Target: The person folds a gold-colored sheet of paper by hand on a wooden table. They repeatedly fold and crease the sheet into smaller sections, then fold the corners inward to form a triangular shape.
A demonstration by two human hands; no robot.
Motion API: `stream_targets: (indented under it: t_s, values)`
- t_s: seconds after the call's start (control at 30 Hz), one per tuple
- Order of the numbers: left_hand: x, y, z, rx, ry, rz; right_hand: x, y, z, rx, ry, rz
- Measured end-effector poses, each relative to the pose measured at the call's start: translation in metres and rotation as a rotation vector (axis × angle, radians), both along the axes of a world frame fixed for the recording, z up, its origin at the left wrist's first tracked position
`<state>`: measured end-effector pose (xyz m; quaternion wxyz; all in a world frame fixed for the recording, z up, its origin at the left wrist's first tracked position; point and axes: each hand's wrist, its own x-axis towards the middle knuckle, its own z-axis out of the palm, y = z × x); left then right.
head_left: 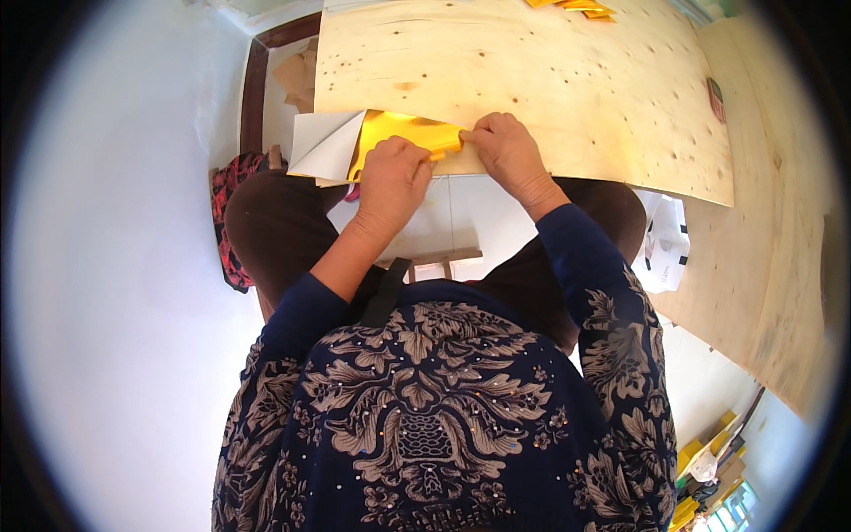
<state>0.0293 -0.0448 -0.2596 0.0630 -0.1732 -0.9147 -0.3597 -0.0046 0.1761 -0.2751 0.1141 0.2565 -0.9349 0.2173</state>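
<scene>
Gold foil sheet [390,130] — likely light, slick, crease-prone; hold by edges. Left hand [394,177]: grip pinching near edge; right hand [510,152]: right end.

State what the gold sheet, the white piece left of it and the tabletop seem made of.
Gold sheet: probably foil or foil-coated paper, glossy, with bright metallic reflections.
White piece: likely paper, matte, with a crisp diagonal line that may be a fold or edge.
Tabletop: wood, perhaps plywood, pale, with dark knots showing.
</scene>
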Motion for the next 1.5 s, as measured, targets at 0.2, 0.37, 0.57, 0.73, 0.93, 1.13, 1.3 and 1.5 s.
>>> stream_targets:
  t_s: [0.2,0.37,0.57,0.73,0.93,1.13,1.3,1.5]
  values:
    - [-0.007,-0.003,0.001,0.025,-0.01,-0.004,-0.006,0.007,0.0,-0.088,-0.107,-0.019]
    - [0.004,-0.001,0.005,-0.152,0.211,-0.117,-0.007,0.006,0.004,-0.148,-0.123,-0.03]
    - [0.013,-0.002,0.004,0.06,0.304,-0.088,0.034,-0.012,0.028,-0.917,-0.88,-0.571]
    - [0.036,-0.003,0.013,0.015,0.288,-0.189,0.073,-0.035,0.028,-1.325,-1.116,-0.612]
    - [0.054,-0.005,0.07,0.007,0.327,-0.338,0.086,-0.042,0.042,-1.145,-0.702,-0.477]
    - [0.022,0.004,0.125,0.143,0.024,-0.286,0.118,-0.035,0.107,-1.162,-0.624,-0.305]
    - [0.032,0.013,0.145,0.286,-0.375,-0.331,0.139,-0.028,0.138,-1.161,-0.582,-0.303]
    - [0.042,0.013,0.155,0.327,-0.322,-0.334,0.158,-0.02,0.154,-1.143,-0.429,-0.364]
